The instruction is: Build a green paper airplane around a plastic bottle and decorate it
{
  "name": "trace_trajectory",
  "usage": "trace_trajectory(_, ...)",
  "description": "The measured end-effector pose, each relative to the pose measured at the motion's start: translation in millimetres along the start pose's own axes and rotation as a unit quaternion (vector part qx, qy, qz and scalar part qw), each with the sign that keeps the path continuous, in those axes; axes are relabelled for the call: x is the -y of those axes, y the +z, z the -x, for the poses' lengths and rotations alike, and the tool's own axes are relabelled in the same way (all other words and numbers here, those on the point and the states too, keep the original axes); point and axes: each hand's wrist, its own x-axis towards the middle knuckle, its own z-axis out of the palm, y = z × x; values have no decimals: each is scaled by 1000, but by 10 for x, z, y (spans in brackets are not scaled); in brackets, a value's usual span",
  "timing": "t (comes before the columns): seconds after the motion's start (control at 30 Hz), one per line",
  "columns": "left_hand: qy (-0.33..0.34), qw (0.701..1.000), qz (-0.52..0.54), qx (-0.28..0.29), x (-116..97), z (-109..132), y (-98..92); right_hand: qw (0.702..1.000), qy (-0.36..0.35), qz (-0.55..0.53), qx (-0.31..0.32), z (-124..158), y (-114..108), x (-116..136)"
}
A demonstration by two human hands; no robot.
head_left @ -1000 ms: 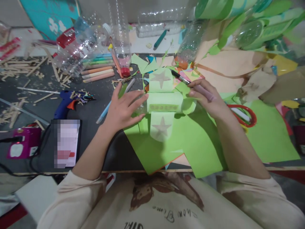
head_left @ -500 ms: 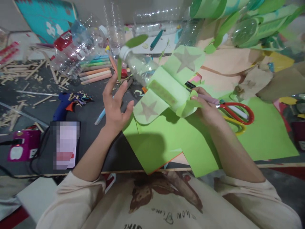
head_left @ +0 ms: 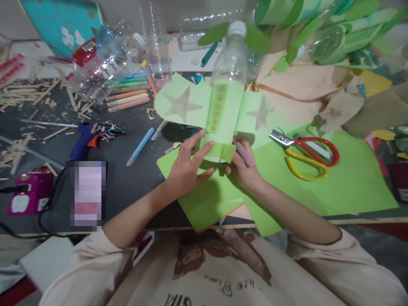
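A clear plastic bottle (head_left: 230,63) with a white cap is wrapped in light green paper, its neck pointing away from me. Paper wings with brown stars (head_left: 181,104) stick out on both sides, and a dotted green strip (head_left: 219,108) runs along the wrap. Darker green leaf shapes flank the cap. My left hand (head_left: 186,168) grips the base from the left, fingers on the paper and thumb below. On the other side my right hand (head_left: 245,168) holds the base with a small green flap (head_left: 228,153). A lilac marker (head_left: 245,154) is tucked in that hand, its tip hidden.
Red-and-yellow-handled scissors (head_left: 306,155) lie on green paper sheets (head_left: 353,182) to the right. Leftward are a blue marker (head_left: 140,146), a blue glue gun (head_left: 84,140), a phone (head_left: 87,193) and wood sticks. Bottles (head_left: 105,63) and brown paper (head_left: 296,85) fill the back.
The bottle has swung from tilting left to pointing nearly straight away. My left hand has moved right onto its base. My right hand has shifted left and down, away from the scissors.
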Motion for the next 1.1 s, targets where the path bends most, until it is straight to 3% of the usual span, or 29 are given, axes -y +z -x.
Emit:
trace_trajectory(0.13,-17,998,52,-3,43,32,48,996,43,74,12,28,55,57)
trace_trajectory(0.3,-85,993,82,-19,66,34,41,992,62,101,38,41,79,37)
trace_trajectory(0.47,-164,976,143,-2,200,55,55,983,9,140,121,21,15,-67)
trace_trajectory(0.57,-182,971,152,1,319,61,46,938,-40,252,233,56,-69,45)
trace_trajectory(0.63,-183,972,148,4,381,49,20,867,-46,344,358,79,-171,198)
trace_trajectory(0.7,-181,973,146,7,419,31,-16,822,-51,323,467,57,-318,351)
trace_trajectory(0.73,-181,972,147,11,431,21,-34,825,-77,278,486,18,-404,408)
trace_trajectory(0.77,-180,972,150,14,441,13,-49,856,-138,227,445,-41,-495,445)
trace_trajectory(0.8,-178,972,154,17,451,8,-60,896,-213,184,344,-118,-586,461)
trace_trajectory(0.83,-175,971,161,17,462,5,-68,924,-303,138,189,-208,-675,459)
trace_trajectory(0.87,-173,970,168,16,473,4,-71,917,-385,104,26,-304,-758,441)
trace_trajectory(0.9,-170,969,177,13,484,4,-72,892,-430,91,-108,-399,-832,413)
trace_trajectory(0.93,-165,969,186,9,494,4,-70,880,-424,102,-186,-486,-896,378)
trace_trajectory(1.0,-154,967,204,2,510,4,-65,896,-375,119,-205,-620,-983,301)
trace_trajectory(1.1,-125,966,227,-4,528,-3,-56,903,-364,140,-179,-703,-1013,198)
